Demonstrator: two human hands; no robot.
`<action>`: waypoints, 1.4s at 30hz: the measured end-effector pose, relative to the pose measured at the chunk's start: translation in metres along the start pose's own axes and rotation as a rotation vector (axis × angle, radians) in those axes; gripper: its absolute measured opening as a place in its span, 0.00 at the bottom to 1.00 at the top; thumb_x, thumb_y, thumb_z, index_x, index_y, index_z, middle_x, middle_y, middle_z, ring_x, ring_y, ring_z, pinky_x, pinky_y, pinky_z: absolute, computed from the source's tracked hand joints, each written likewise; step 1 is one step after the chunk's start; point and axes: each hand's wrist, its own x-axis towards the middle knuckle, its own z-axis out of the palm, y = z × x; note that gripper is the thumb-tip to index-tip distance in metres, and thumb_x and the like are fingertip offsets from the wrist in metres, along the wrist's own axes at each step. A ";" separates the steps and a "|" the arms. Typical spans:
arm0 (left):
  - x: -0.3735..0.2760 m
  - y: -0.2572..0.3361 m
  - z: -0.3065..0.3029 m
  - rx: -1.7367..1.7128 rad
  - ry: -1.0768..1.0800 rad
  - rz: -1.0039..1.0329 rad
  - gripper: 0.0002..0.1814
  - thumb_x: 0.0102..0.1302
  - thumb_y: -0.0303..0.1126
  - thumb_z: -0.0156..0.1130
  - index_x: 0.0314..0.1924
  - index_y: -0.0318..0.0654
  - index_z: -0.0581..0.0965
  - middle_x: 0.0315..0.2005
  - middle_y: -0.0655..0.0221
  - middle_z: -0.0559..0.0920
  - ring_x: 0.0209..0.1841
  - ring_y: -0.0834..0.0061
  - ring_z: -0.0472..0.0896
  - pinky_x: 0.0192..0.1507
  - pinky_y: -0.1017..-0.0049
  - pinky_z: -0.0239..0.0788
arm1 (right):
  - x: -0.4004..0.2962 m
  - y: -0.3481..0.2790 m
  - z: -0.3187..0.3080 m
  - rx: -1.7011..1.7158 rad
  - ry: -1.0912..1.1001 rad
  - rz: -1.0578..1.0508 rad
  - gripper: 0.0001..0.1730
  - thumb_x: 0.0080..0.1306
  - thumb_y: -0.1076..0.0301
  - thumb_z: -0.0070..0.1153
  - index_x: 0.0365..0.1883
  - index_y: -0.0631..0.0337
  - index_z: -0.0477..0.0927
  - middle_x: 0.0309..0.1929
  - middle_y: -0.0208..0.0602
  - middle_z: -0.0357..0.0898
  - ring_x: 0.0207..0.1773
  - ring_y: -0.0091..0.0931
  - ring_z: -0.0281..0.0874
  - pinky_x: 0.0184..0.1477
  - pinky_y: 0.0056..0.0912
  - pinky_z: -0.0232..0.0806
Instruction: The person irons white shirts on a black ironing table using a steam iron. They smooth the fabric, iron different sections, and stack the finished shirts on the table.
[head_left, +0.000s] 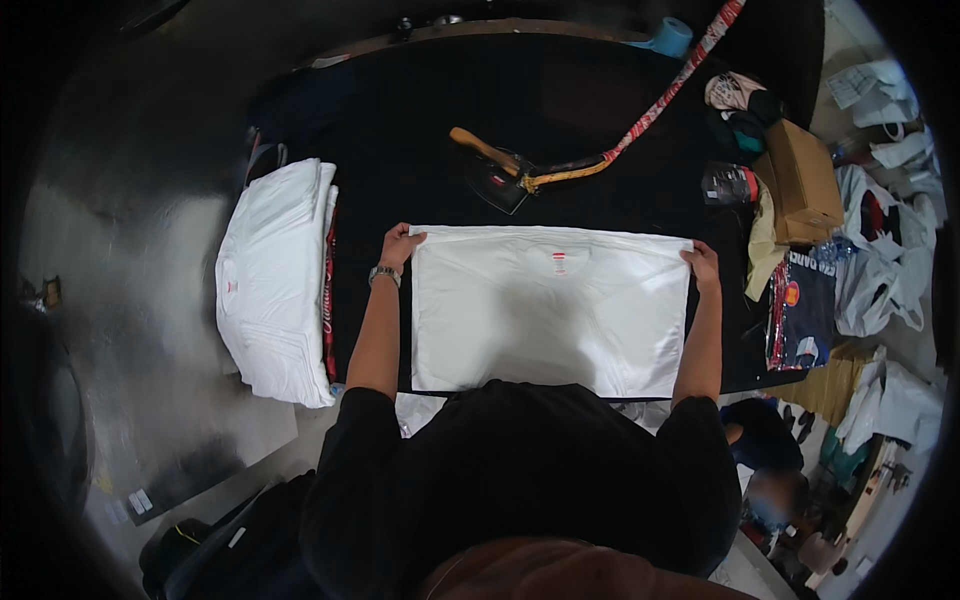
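Note:
A white T-shirt (465, 315), folded into a wide rectangle with its neckline and a red-and-white label near the upper middle, lies on the black-covered table (390, 150) before me. At its upper left corner my left hand (405, 241), with a metal watch on the wrist, pinches the fabric. My right hand (701, 262) grips the upper right corner the same way. Beyond the shirt rests an electric clothes iron (496, 176) with a wooden handle, its cord wrapped in yellow and in red-and-white material. To the left is a stack of folded white shirts (274, 277).
On the right stand a cardboard box (806, 180), packaged dark garments (806, 315) and white plastic bags (877, 262). A blue tape roll (673, 37) lies at the far edge. Another person (769, 450) is at the lower right. A shiny metallic surface (150, 300) extends left.

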 end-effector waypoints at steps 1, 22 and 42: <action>0.000 0.004 0.000 0.028 -0.025 -0.003 0.10 0.60 0.21 0.75 0.39 0.40 0.82 0.29 0.77 0.83 0.28 0.87 0.76 0.33 0.80 0.68 | -0.005 -0.013 0.008 -0.029 -0.054 0.069 0.26 0.56 0.81 0.71 0.55 0.65 0.83 0.42 0.33 0.86 0.42 0.23 0.82 0.47 0.23 0.71; -0.056 0.021 0.062 0.771 0.300 0.717 0.15 0.67 0.29 0.65 0.54 0.38 0.82 0.61 0.58 0.80 0.66 0.57 0.73 0.68 0.57 0.63 | -0.072 -0.048 0.081 -0.836 0.322 -0.739 0.22 0.63 0.71 0.66 0.56 0.63 0.83 0.57 0.46 0.82 0.63 0.43 0.76 0.68 0.46 0.66; -0.190 -0.061 -0.017 0.423 0.165 0.579 0.25 0.70 0.34 0.66 0.65 0.38 0.78 0.70 0.55 0.74 0.76 0.54 0.67 0.76 0.61 0.58 | -0.203 -0.001 0.166 -0.429 -0.076 -0.609 0.27 0.69 0.63 0.62 0.64 0.66 0.78 0.63 0.50 0.80 0.67 0.42 0.75 0.70 0.44 0.66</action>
